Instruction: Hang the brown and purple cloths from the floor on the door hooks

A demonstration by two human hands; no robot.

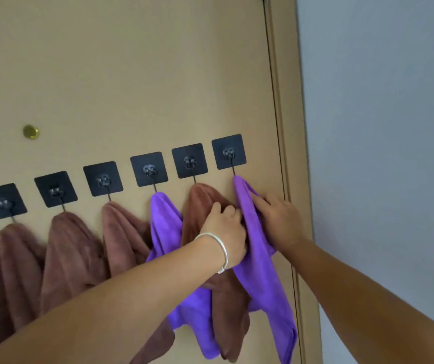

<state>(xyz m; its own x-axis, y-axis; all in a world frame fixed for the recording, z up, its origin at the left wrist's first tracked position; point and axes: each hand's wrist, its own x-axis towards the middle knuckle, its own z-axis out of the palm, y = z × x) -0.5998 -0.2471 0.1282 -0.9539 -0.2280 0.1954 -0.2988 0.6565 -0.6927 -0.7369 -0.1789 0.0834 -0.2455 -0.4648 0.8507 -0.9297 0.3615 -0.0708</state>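
Cloths hang in a row from six black adhesive hooks on the tan door [131, 74]. Your right hand [278, 219] lies on the rightmost purple cloth [260, 271], fingers fairly straight and pressing it against the door just below its hook [229, 152]. Your left hand [226, 227] (silver bangle [222, 252] at the wrist) curls its fingers into the fabric where that purple cloth meets the brown cloth [202, 200] beside it; which of the two it grips, you cannot tell. Further left hang another purple cloth [164, 222] and three brown ones. A brass peephole [30, 131] sits above the row.
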